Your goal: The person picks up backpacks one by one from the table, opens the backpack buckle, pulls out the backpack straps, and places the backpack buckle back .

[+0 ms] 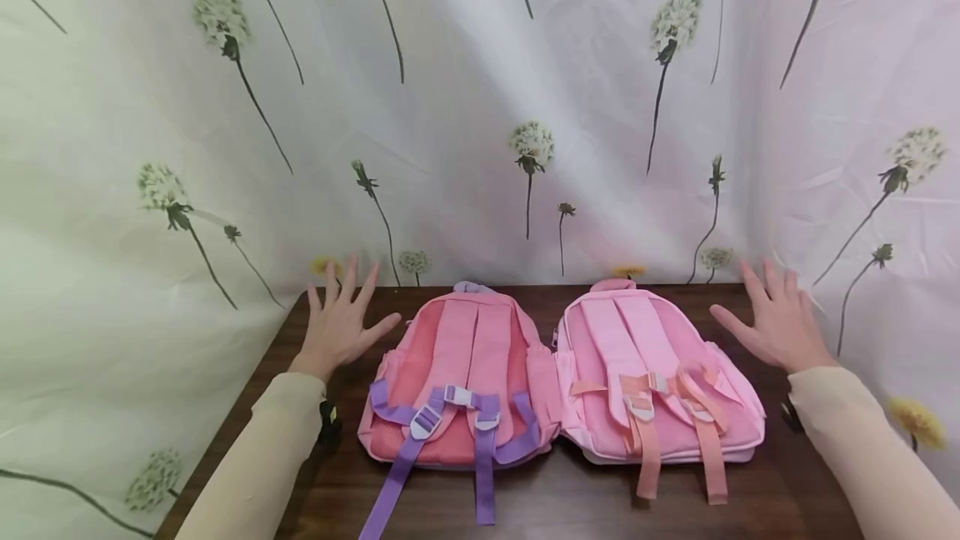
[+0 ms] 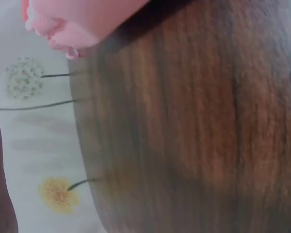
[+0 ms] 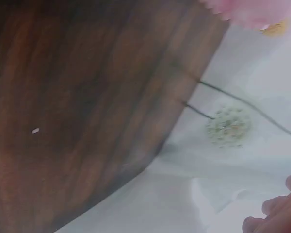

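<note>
Two pink backpacks lie side by side on a dark wooden table, straps facing up. The left backpack (image 1: 450, 323) is coral pink with purple webbing straps (image 1: 484, 473) and white buckles. Lighter pink is the right backpack (image 1: 622, 332), whose webbing straps (image 1: 648, 465) are peach. My left hand (image 1: 337, 327) is spread with straight fingers, to the left of the coral backpack and apart from it. On the far right my right hand (image 1: 780, 323) is spread the same way, apart from the lighter backpack. Neither hand holds anything.
The wooden table (image 1: 570, 507) runs back to a pale curtain (image 1: 450, 107) printed with dandelions, which also hangs at both sides. A tiny white speck (image 3: 35, 130) lies on the table in the right wrist view.
</note>
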### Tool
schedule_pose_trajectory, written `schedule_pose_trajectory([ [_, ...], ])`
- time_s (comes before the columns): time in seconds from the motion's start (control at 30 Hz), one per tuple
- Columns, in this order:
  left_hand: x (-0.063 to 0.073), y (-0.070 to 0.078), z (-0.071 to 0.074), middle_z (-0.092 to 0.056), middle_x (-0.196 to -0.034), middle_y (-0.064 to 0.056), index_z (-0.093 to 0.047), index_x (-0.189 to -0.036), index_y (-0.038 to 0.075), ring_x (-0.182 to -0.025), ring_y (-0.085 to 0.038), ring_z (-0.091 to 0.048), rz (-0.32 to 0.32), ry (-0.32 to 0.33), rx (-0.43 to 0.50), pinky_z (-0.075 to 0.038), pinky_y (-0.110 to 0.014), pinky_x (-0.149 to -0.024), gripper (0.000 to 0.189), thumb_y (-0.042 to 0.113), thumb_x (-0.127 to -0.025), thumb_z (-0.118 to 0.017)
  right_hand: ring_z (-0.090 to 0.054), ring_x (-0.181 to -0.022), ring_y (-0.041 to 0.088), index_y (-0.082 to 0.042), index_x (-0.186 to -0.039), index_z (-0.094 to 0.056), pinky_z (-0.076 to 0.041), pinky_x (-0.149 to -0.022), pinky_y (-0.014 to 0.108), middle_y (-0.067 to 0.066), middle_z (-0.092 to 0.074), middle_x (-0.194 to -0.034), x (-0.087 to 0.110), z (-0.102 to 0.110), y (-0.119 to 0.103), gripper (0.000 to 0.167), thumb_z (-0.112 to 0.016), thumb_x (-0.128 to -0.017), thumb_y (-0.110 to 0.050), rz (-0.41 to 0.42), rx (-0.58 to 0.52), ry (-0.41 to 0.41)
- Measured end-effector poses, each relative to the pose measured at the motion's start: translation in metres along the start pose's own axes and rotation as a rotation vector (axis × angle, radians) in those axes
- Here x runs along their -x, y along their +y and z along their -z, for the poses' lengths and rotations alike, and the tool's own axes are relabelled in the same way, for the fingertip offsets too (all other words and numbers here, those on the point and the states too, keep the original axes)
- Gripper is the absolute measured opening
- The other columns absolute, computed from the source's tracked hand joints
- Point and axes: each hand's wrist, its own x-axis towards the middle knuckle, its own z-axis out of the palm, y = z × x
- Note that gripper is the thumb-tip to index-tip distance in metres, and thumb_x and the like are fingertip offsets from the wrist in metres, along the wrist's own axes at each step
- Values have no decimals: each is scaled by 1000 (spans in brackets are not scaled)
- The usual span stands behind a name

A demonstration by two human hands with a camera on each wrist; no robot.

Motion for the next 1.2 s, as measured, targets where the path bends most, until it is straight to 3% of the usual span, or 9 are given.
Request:
schedule_pose_trajectory([
  [0.17,-1,6,5,1,-176,-16,-11,-170,24,-158,-52,5,-19,20,40,0,-81,-116,102,81,-93,-47,-14,-150,63,-3,-167,-16,-17,-115,78,37,-16,-167,-1,6,-21,98,-58,-100,-61,57,-24,42],
  [0.27,1,12,11,-3,-175,-20,-13,-170,20,-158,-54,-4,-35,7,80,-9,-78,-118,99,76,-96,-48,-16,-153,59,-1,-166,-20,-16,-119,73,35,-18,-167,-1,9,-40,94,-60,-101,-55,109,-75,45],
  [0.43,8,29,21,-12,-173,-24,-18,-169,13,-157,-50,-18,-63,-31,187,-27,-69,-119,88,64,-103,-48,-20,-154,54,-1,-164,-27,-19,-121,69,33,-22,-167,1,12,-77,85,-64,-103,-46,191,-152,29],
  [0.57,11,43,27,-26,-170,-23,-31,-165,9,-153,-46,-32,-74,-36,282,-35,-64,-116,79,57,-106,-50,-26,-152,53,0,-162,-34,-25,-119,68,32,-28,-166,4,13,-107,80,-66,-102,-42,258,-178,25],
  [0.7,17,57,33,-48,-159,-20,-48,-157,8,-144,-42,-48,-100,-26,359,-41,-62,-113,65,48,-107,-56,-35,-149,48,-2,-157,-44,-33,-117,65,26,-39,-162,8,12,-135,75,-75,-97,-36,397,-214,60],
  [0.83,27,69,35,-65,-141,-18,-63,-143,4,-126,-38,-64,-183,-39,434,-52,-58,-103,49,35,-104,-66,-44,-144,46,-3,-150,-54,-37,-117,59,22,-49,-156,11,6,-157,72,-83,-90,-31,576,-247,105],
  [0.97,34,84,39,-74,-124,-15,-71,-130,2,-110,-33,-71,-286,-115,518,-58,-53,-93,39,27,-100,-74,-51,-139,41,-4,-147,-58,-38,-118,53,18,-55,-151,11,-1,-176,69,-82,-91,-36,679,-260,122],
  [1.07,38,94,43,-76,-117,-10,-73,-127,5,-104,-27,-71,-317,-215,557,-60,-49,-91,41,32,-96,-79,-53,-137,38,-4,-144,-61,-40,-116,51,18,-58,-147,12,-6,-190,63,-76,-96,-43,716,-280,110],
  [1.2,45,105,45,-75,-118,-3,-74,-128,10,-104,-19,-68,-348,-324,509,-59,-43,-91,54,44,-88,-85,-57,-133,38,-5,-129,-70,-45,-111,54,20,-63,-138,14,-12,-211,50,-73,-98,-45,754,-301,96],
])
